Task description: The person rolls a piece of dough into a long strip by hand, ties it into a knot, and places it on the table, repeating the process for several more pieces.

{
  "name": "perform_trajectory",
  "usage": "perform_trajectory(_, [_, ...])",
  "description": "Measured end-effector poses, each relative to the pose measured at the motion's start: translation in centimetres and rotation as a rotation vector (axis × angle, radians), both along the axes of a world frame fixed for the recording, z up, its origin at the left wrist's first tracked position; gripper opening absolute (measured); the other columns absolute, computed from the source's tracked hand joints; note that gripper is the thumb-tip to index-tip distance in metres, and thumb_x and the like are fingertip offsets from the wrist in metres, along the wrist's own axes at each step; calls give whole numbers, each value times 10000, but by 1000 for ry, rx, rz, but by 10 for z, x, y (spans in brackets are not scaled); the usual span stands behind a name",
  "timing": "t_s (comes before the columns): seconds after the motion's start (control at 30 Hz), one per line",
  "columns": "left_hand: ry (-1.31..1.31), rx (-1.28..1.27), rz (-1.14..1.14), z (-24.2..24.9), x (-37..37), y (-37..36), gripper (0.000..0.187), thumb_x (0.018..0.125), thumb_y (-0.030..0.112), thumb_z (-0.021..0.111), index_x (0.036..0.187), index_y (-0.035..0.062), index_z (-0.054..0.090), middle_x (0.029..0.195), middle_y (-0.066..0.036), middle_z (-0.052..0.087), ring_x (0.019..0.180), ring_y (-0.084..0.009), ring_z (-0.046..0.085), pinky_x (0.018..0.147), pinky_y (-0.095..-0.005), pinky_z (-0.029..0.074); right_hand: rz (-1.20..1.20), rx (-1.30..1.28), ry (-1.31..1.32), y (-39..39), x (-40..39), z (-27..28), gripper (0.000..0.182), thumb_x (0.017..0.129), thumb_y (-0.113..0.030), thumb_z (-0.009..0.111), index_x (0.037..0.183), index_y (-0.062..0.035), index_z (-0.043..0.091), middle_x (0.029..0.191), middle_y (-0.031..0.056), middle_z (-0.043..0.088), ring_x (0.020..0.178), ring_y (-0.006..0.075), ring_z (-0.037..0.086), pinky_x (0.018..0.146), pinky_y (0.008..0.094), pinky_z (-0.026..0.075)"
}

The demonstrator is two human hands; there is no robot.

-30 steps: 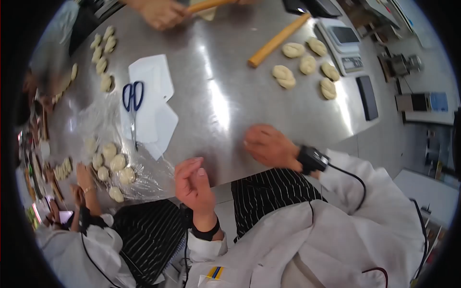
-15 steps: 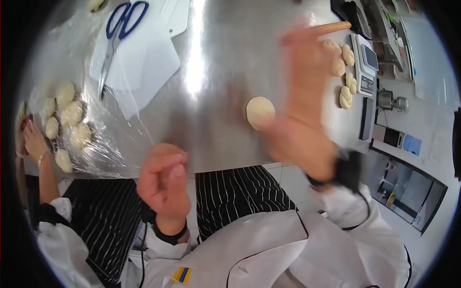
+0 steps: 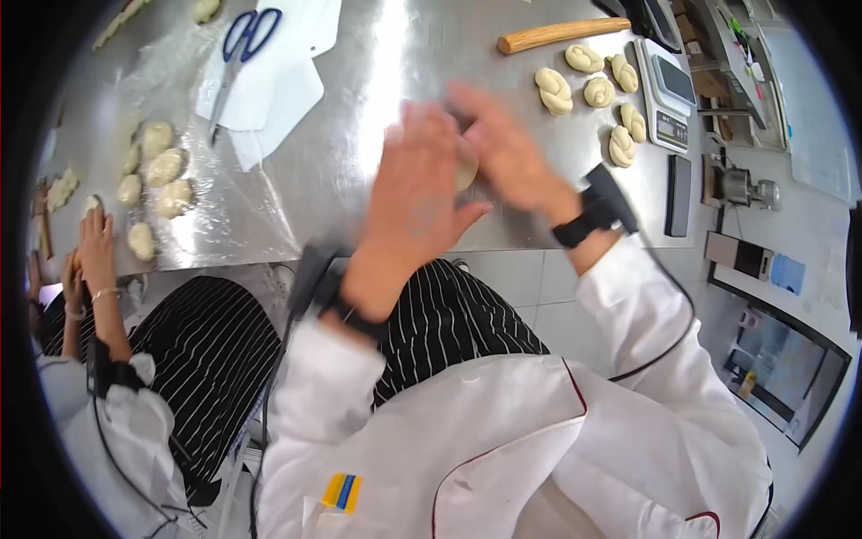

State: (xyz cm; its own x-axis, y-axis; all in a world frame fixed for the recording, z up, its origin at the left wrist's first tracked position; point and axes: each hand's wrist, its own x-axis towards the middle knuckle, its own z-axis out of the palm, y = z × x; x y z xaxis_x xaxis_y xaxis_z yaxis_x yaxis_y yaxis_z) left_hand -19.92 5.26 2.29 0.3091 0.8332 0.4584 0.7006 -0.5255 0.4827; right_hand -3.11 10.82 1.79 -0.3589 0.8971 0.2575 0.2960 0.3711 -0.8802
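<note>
Between my two hands, on the metal table (image 3: 350,202), lies a pale dough piece (image 3: 467,166), partly hidden by them. My left hand (image 3: 417,184) lies flat beside and partly over it, fingers stretched out, slightly blurred. On the dough's right side is my right hand (image 3: 512,162), its fingers extended and smeared at the tips. Several knotted dough pieces (image 3: 554,91) rest farther right, below a wooden rolling pin (image 3: 561,34).
A digital scale (image 3: 669,130) stands at the right, a dark bar (image 3: 678,196) near it. Scissors (image 3: 235,67) lie on white sheets (image 3: 287,99). Plastic film covers dough balls (image 3: 166,167) at the left. A co-worker's hands (image 3: 97,247) work at the far left edge.
Both hands have come together at the dough piece; my left hand moved up from the table's front edge. The rolling pin and knotted pieces now show fully. The view has shifted.
</note>
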Motion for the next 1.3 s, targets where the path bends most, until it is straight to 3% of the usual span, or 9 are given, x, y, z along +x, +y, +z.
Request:
perform_trajectory(0.03, [39,36,-22,-14,15,8,486,784,222,733,1189,-7,594,1186,-209,591,1090,-379,561,958,-445,441,68,151,-452,-17,8,-15,510,951,-218,570,1380,24,438,1397,194,479,1295,337,461,1073,392,378])
perform_trajectory(0.17, [13,-48,-125,-23,12,8,375,808,243,698,1098,19,619,1018,-151,620,956,-338,580,841,-425,460,-437,-240,278,-43,8,-18,345,971,-161,570,1274,4,557,1228,126,597,1140,207,567,976,328,453])
perform_trajectory(0.3, [-94,118,-156,-19,17,19,221,853,148,624,1034,21,627,784,-120,527,765,-314,528,713,-416,434,-346,-165,60,-76,61,2,256,909,-63,613,1160,-14,608,1156,108,618,1064,192,577,925,326,466])
perform_trajectory(0.5, [421,-376,218,-8,84,26,887,856,577,556,1442,-60,362,1550,-253,271,1476,-381,176,1181,-567,115,-434,-16,114,-84,76,-27,177,879,-21,604,1055,-9,628,1163,130,606,1066,248,588,922,341,467])
perform_trajectory(0.63, [468,85,186,-33,74,110,670,929,464,514,1327,-73,486,1371,-303,486,1290,-450,442,1075,-536,322,-508,123,11,-107,111,-25,135,855,1,626,989,-2,637,1132,143,620,1054,255,602,903,342,475])
perform_trajectory(0.77, [441,-93,119,-18,86,-39,688,867,416,588,1356,-53,465,1416,-289,450,1349,-451,384,1093,-553,296,-572,32,257,-124,141,-33,114,828,18,649,939,-2,638,1067,164,632,1035,290,618,875,350,492])
perform_trajectory(0.9, [554,11,180,-29,88,90,757,840,435,606,1410,-28,423,1451,-263,426,1363,-478,353,1108,-568,265,-500,145,203,-114,135,-28,115,807,49,649,914,8,640,1034,167,621,1020,310,628,864,368,502])
perform_trajectory(1.13, [757,-245,81,-5,88,-54,839,831,475,598,1463,-21,354,1539,-250,299,1420,-464,262,1133,-601,203,-484,98,277,-117,136,-25,121,801,69,637,910,16,635,1037,159,614,1028,306,623,864,359,497])
perform_trajectory(1.3, [656,-186,95,-8,97,100,778,854,467,580,1430,-23,393,1514,-251,338,1398,-442,312,1124,-591,239,-484,82,305,-106,139,-29,134,801,78,628,922,20,631,1027,165,618,988,281,628,839,343,496])
